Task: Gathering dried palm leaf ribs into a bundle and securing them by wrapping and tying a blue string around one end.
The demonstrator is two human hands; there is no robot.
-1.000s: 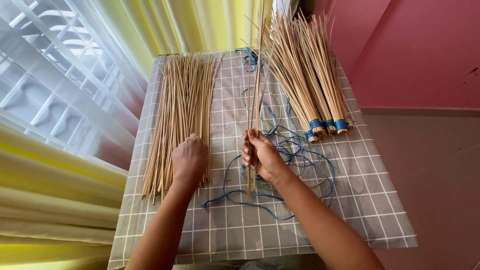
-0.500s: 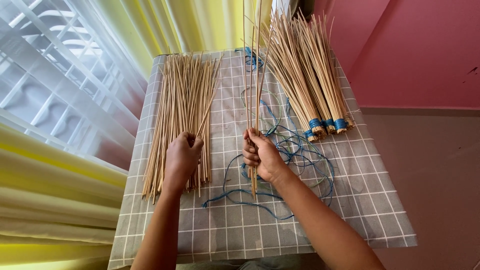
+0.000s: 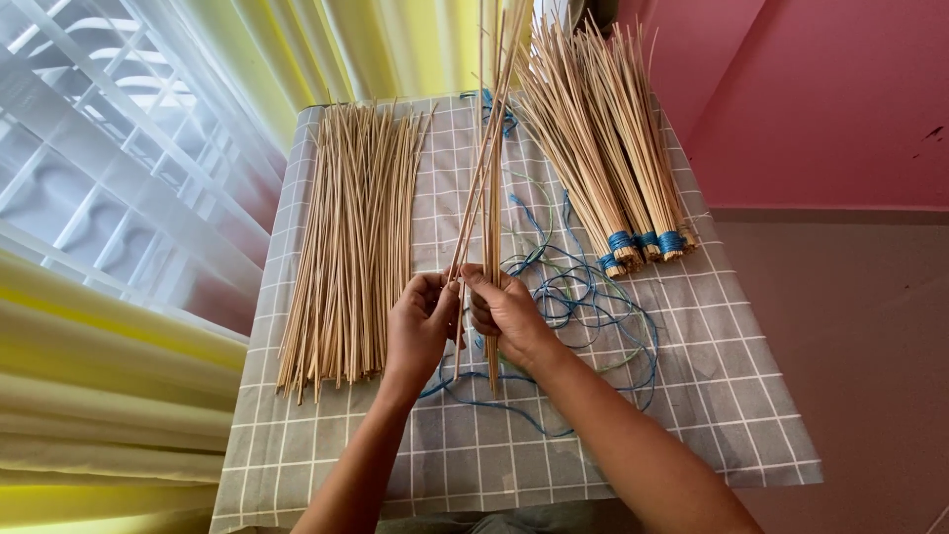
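Note:
My right hand (image 3: 506, 314) grips a small bunch of thin pale sticks (image 3: 491, 148), held upright above the middle of the table. My left hand (image 3: 420, 326) is closed on a single stick at the bunch's left side, fingers touching the right hand. A loose pile of the same sticks (image 3: 354, 237) lies flat on the left half of the grey checked cloth (image 3: 692, 396). Tangled blue cord (image 3: 593, 307) lies under and to the right of my hands.
Three bundles of sticks (image 3: 603, 148), each bound with blue cord at the near end, lie at the table's back right. Yellow and white curtains (image 3: 119, 297) hang along the left. A pink wall (image 3: 830, 99) stands to the right.
My left hand has left the loose pile on the left, moved right with a stick and joined the right hand at the held bunch.

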